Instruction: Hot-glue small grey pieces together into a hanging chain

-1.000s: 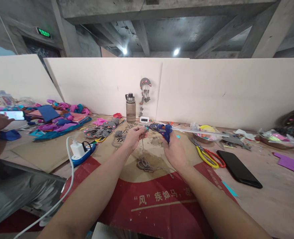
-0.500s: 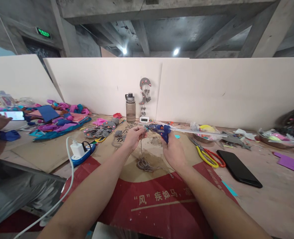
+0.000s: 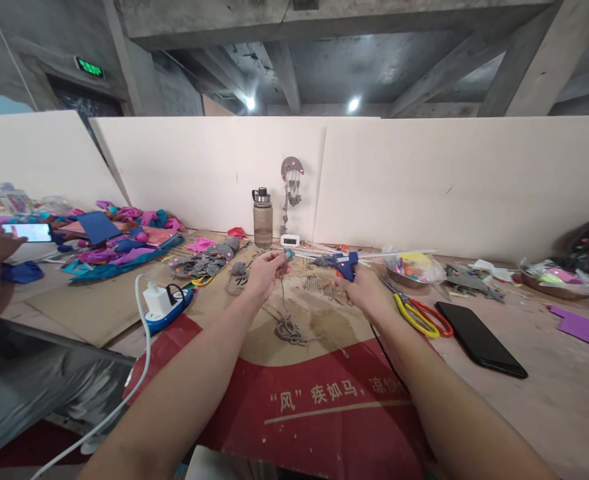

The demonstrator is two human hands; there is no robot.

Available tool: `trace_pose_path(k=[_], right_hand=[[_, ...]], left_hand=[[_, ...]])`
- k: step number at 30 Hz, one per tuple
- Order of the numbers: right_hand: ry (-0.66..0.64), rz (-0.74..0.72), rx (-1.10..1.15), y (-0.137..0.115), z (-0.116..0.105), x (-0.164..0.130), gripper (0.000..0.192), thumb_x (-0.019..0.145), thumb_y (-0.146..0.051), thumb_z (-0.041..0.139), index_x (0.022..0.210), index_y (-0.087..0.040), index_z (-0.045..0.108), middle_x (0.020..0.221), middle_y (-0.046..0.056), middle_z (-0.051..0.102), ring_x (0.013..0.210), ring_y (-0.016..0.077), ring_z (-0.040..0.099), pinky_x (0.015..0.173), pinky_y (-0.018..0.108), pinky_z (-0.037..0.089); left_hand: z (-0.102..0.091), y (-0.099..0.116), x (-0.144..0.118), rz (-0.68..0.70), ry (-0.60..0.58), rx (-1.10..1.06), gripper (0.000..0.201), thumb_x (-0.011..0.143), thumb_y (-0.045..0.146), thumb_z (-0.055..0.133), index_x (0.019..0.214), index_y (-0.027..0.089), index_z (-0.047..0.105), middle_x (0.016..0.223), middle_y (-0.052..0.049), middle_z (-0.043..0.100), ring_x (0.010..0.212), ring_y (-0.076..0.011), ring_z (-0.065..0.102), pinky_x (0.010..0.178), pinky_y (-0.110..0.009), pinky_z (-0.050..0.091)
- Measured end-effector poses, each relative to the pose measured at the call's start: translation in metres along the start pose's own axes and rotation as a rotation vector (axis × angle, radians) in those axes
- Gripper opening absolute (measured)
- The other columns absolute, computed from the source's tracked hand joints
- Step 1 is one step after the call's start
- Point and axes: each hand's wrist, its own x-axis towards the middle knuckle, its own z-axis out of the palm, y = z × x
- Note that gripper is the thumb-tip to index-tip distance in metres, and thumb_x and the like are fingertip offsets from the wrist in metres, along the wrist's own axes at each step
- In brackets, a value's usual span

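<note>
A grey cord [image 3: 285, 293] is pinched at its upper end by the left hand [image 3: 264, 275], its tangled remainder lying on the desk [image 3: 549, 400] below, while a blue glue gun [image 3: 343, 264] is gripped by the right hand [image 3: 367, 293] just right of it, yellow scissors [image 3: 414, 315] lying near on the right

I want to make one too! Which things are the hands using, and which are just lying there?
In use:
left hand pinching the grey string
right hand gripping the blue glue gun

Just lying about:
yellow and red scissors
black phone
water bottle
white charger
</note>
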Motion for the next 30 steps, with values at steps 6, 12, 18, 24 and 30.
trace_pose_path(k=[6, 12, 18, 24, 30], right_hand=[[-0.267, 0.225, -0.166, 0.029, -0.019, 0.016, 0.018, 0.075, -0.032, 0.060, 0.067, -0.016, 0.055, 0.052, 0.002, 0.058, 0.041, 0.0112, 0.050, 0.043, 0.023, 0.039], [0.254, -0.274, -0.303, 0.000, -0.005, -0.006, 0.014, 0.077, -0.032, 0.057, 0.075, -0.019, 0.052, 0.082, 0.010, 0.062, 0.083, 0.0220, 0.059, 0.077, 0.035, 0.044], [-0.101, -0.244, 0.654, -0.029, 0.045, -0.028, 0.035, 0.073, -0.040, 0.062, 0.094, -0.024, 0.040, 0.090, 0.001, 0.061, 0.083, 0.0149, 0.059, 0.080, 0.032, 0.047], [-0.023, -0.184, 0.608, -0.024, 0.045, -0.025, 0.027, 0.073, -0.039, 0.060, 0.088, -0.022, 0.044, 0.074, -0.004, 0.051, 0.059, 0.0099, 0.046, 0.053, 0.023, 0.040], [0.157, -0.358, 0.223, -0.026, 0.030, -0.025, 0.013, 0.080, -0.030, 0.050, 0.074, -0.019, 0.052, 0.067, -0.002, 0.050, 0.062, 0.0123, 0.044, 0.059, 0.025, 0.035]], left_hand=[[0.001, -0.004, 0.001, 0.158, -0.008, 0.199, 0.024, 0.066, 0.034, 0.071, 0.074, 0.015, 0.059, 0.062, 0.001, 0.058, 0.053, -0.0088, 0.052, 0.053, -0.022, 0.043], [0.011, 0.001, -0.015, 0.562, -0.002, 0.739, 0.009, 0.076, 0.025, 0.059, 0.077, 0.017, 0.061, 0.067, 0.001, 0.059, 0.055, -0.0088, 0.049, 0.054, -0.021, 0.039], [0.022, 0.002, -0.029, 0.872, -0.106, 1.068, 0.008, 0.076, 0.015, 0.057, 0.081, 0.018, 0.062, 0.074, -0.002, 0.060, 0.071, -0.0131, 0.054, 0.068, -0.025, 0.042], [0.029, -0.004, -0.034, 0.652, -0.067, 0.928, 0.007, 0.077, 0.021, 0.057, 0.079, 0.017, 0.062, 0.069, 0.000, 0.061, 0.061, -0.0108, 0.053, 0.059, -0.023, 0.041], [0.032, -0.008, -0.037, 0.422, -0.092, 0.747, 0.017, 0.077, 0.032, 0.057, 0.080, 0.016, 0.063, 0.065, 0.000, 0.061, 0.059, -0.0109, 0.054, 0.058, -0.022, 0.042]])
